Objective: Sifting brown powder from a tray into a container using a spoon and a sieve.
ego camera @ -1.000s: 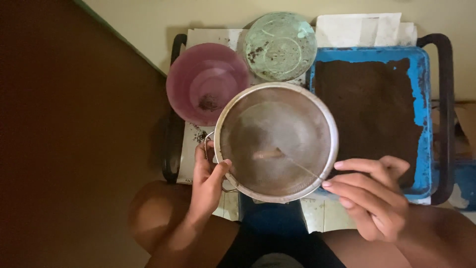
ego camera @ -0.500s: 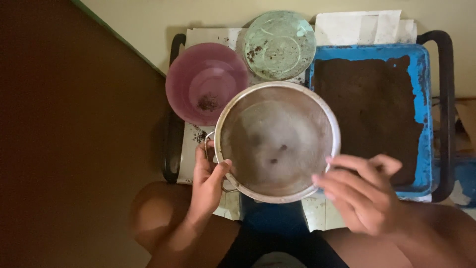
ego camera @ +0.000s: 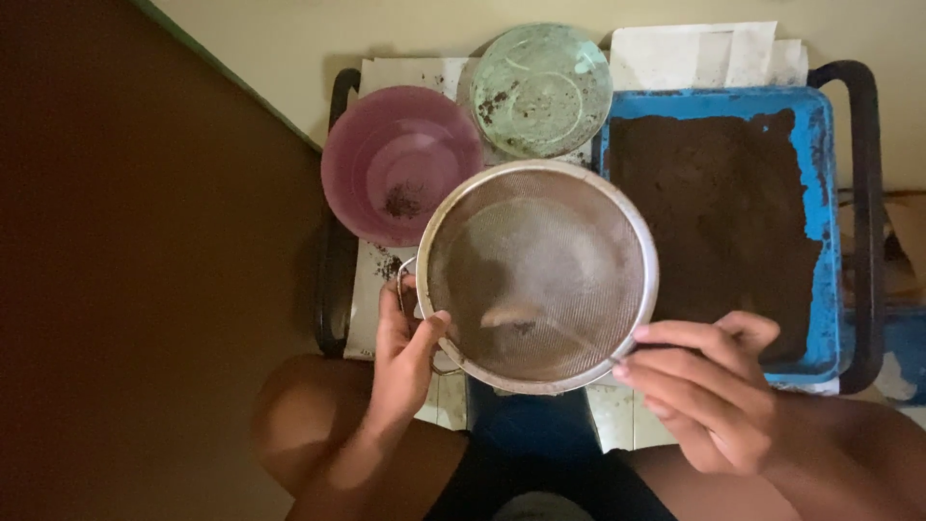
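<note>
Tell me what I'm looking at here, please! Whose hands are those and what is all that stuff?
The picture comes from a camera worn on a person's head, looking straight down, so you see their own two hands and bare knees. The left hand grips the rim of a round metal mesh sieve. The right hand holds a thin spoon whose tip rests inside the sieve. Past the sieve stand a round purple plastic bowl with a few dark crumbs, a pale green round plastic lid speckled with crumbs, and a blue rectangular tray spread with dark brown powder. White papers lie underneath.
</note>
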